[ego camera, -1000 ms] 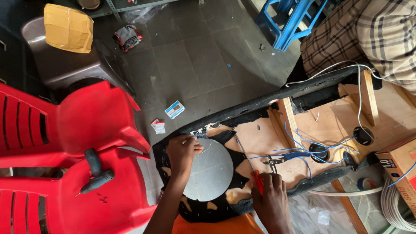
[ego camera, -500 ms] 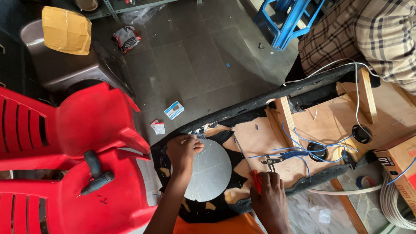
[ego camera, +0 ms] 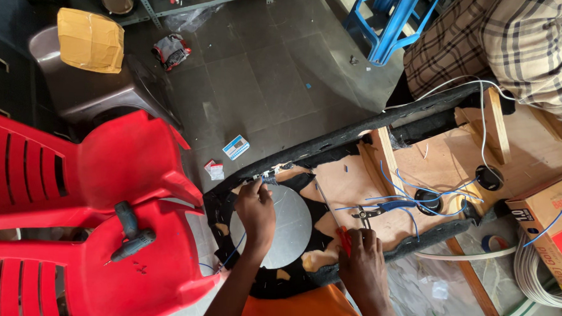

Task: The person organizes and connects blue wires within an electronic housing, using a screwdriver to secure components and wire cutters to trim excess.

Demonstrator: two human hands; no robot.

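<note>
Left hand [ego camera: 256, 208] is up at the far edge of the round grey disc [ego camera: 280, 226], fingers pinched tight on something small where the thin blue wire [ego camera: 417, 194] ends meet the panel; what exactly sits between the fingertips is too small to tell. Right hand [ego camera: 359, 261] is lower and to the right, closed around a red-handled screwdriver [ego camera: 343, 240], its thin shaft running up and left across the plywood toward the disc's upper edge.

The disc sits in a cut-out of a long wooden panel [ego camera: 443, 163] edged with black carpet-like fabric, lying tilted across the floor. Just right of the screwdriver, a pair of blue-handled pliers [ego camera: 379, 211] rests on the plywood, blue wires looping around it toward two dark round fittings. A white cable [ego camera: 482, 115] runs across the upper frame of the panel.

To the left, two red plastic chairs [ego camera: 105, 189] stand close against the panel, and a dark power drill [ego camera: 130, 232] lies on the nearer seat. Beyond them, a grey stool carries a yellow padded parcel [ego camera: 89, 39]. A small blue-and-white box [ego camera: 236, 146] lies on the dark tiled floor near the panel's corner. At the upper right sits another person in a checked shirt [ego camera: 522, 42]; a cardboard box [ego camera: 547, 217] and a coil of white cable are at the right edge.
</note>
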